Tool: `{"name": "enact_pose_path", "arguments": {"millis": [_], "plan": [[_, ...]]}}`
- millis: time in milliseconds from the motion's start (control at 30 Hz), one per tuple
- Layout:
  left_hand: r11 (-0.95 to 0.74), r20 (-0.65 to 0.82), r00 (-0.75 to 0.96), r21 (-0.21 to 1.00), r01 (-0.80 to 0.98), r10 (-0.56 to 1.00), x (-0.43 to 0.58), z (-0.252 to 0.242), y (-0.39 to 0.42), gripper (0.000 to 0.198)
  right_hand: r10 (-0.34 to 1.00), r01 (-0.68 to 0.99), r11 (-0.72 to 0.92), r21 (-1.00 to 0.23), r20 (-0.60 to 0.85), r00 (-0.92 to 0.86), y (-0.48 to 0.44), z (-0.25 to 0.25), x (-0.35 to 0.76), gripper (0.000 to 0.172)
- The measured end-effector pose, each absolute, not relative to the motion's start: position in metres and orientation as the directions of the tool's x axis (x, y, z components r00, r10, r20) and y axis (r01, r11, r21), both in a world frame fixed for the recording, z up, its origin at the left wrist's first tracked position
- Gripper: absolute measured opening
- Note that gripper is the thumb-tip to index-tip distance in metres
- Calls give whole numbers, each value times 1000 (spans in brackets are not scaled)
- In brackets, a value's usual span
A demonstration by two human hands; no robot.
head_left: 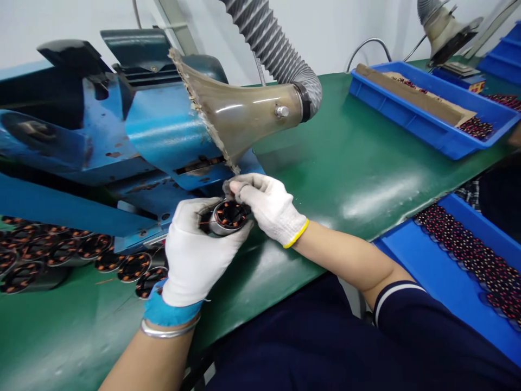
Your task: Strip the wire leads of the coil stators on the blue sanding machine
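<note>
A workshop: blue machine (169, 122), parts trays (427, 138) (ribbed hose (271, 38) too).

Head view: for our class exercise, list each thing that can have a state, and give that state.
Held ring: gripped, open end showing
Left hand: gloved, closed around the ring
Right hand: gloved, fingers bent beside the ring, grip unclear
Blue machine: paint chipped
Hood: rough-edged
Grey hose: bent, joined to the hood
Upper blue tray: loaded
Lower blue tray: partly filled
</note>
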State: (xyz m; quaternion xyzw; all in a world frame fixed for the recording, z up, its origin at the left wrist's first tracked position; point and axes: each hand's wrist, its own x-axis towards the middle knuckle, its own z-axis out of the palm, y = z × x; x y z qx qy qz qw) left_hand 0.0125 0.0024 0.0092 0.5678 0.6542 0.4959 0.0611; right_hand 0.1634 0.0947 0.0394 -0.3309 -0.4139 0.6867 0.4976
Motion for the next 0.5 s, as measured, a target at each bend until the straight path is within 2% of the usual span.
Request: {"name": "enact_pose_path", "arguments": {"millis": [67,133,233,300,367,500], "plan": [[-105,475,-419,748,655,773,17,10,3,52,963,-460,-173,-871,-52,-264,100,43,167,46],[-87,473,-502,784,614,724,21,10,7,58,952,-417,-194,-888,-68,-298,102,50,173,44],[-107,471,-569,825,555,674,25,9,17,59,891,-145,-185,-972,-104,-442,96,62,180,52],[-133,466,-562,836,532,683,25,10,21,57,840,-35,-158,-987,-116,-530,90,67,181,62],[-141,441,-542,851,506,716,25,12,24,57,817,-46,-155,-987,-102,-568,88,67,179,65],[-92,372,-565,883,461,737,25,25,29,57,833,-182,-184,-966,-55,-550,90,60,175,55]]}}
